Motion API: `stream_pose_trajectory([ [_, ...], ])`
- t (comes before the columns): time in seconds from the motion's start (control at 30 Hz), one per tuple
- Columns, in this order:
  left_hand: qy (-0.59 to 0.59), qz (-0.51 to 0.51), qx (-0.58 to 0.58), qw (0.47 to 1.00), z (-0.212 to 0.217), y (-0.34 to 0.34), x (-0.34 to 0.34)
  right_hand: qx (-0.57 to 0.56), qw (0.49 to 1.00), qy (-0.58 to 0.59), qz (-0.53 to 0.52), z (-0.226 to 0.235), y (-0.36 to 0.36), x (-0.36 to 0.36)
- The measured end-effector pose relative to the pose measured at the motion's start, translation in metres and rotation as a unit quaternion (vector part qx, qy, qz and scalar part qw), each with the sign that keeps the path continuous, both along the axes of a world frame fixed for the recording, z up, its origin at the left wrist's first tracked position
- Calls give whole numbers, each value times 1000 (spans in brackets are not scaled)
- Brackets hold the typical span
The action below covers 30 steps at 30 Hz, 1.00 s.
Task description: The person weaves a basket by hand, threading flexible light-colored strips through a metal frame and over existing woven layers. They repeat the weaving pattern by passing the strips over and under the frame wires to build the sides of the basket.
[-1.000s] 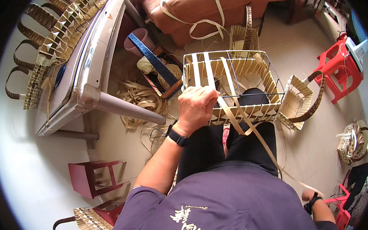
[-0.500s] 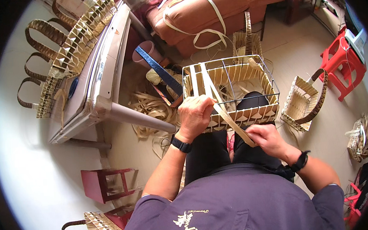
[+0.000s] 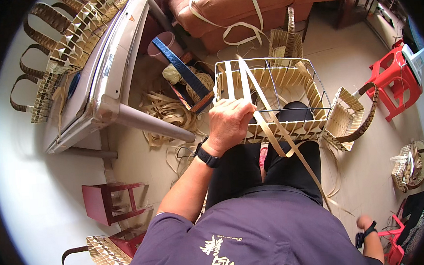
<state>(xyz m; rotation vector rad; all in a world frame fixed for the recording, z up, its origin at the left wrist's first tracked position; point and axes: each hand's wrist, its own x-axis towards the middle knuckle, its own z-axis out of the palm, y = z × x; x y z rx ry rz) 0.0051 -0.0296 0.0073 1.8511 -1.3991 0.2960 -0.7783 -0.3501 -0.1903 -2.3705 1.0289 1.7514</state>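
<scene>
A rectangular wire-framed basket (image 3: 312,88) with pale woven strip sides rests across my knees. My left hand (image 3: 231,121) is closed on its near rim at the left, pinching a flat strip against the wire. Two pale strips (image 3: 244,79) span the frame's left part. From the far rim, a long loose strip (image 3: 298,151) slants over the basket and my right thigh, toward my right hand (image 3: 366,221). That hand is far out to the lower right, closed on the strip's end and slightly blurred. The strip also makes a loop below the near rim.
A small handled basket (image 3: 345,117) stands on the floor to the right, near a red stool (image 3: 397,82). Left are a strip pile (image 3: 167,113), a blue-handled box (image 3: 181,66) and a table leg (image 3: 155,124). A brown sofa (image 3: 229,15) is at the back.
My right hand has moved from beside the basket to the far lower right, drawing the strip out long and taut. My left hand stays on the rim.
</scene>
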Motion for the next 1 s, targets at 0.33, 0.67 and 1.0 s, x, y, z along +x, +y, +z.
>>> stream_pose_trajectory([
  [0.33, -28, -4, 11, 1000, 2, 3, -1, 268, 653, -695, -136, 177, 111, 515],
  [0.67, -28, -18, -18, 999, 0, 0, -6, 69, 951, -227, 200, 115, 40, 416],
  [1.0, -47, -41, -48, 997, 6, 3, -13, 290, 662, -691, 13, 230, 122, 550],
])
